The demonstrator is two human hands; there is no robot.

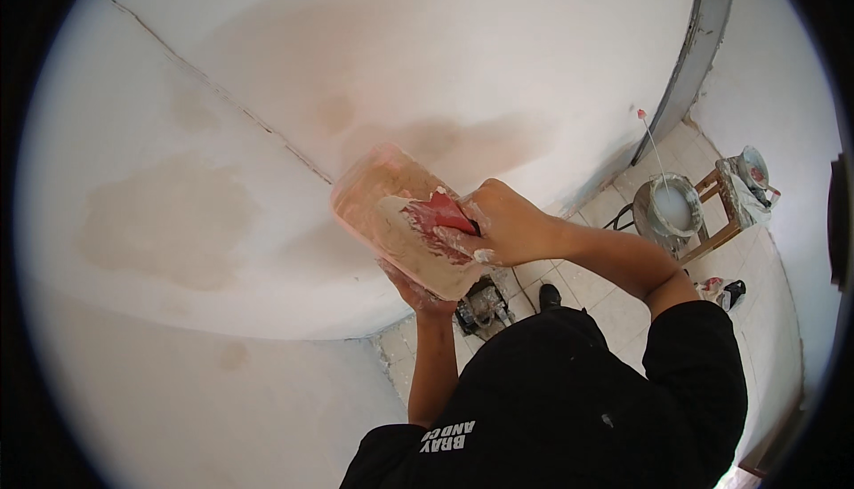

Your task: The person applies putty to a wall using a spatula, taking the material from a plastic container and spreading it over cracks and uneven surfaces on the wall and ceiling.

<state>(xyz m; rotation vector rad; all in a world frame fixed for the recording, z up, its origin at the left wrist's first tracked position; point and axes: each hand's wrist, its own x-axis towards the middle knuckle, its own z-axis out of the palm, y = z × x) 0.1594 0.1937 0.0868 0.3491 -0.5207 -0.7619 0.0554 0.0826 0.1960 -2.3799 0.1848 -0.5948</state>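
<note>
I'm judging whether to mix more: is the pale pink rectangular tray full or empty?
Partly filled: beige paste lies at the near end of the tray, beside the red scraper; the far end looks thinly coated.

Shirt (551,391): one, black, loose. Sleeves (698,347): black, short, the right ending above the elbow. Lettering (447,436): white block capitals, two lines, shirt's left front. Fleck (608,420): small, pale, on the cloth. Shoe (550,297): one showing to me, black, rounded toe. Right hand (516,226): bare, whitish smears on fingers. Left hand (409,288): bare, partly hidden.
</note>
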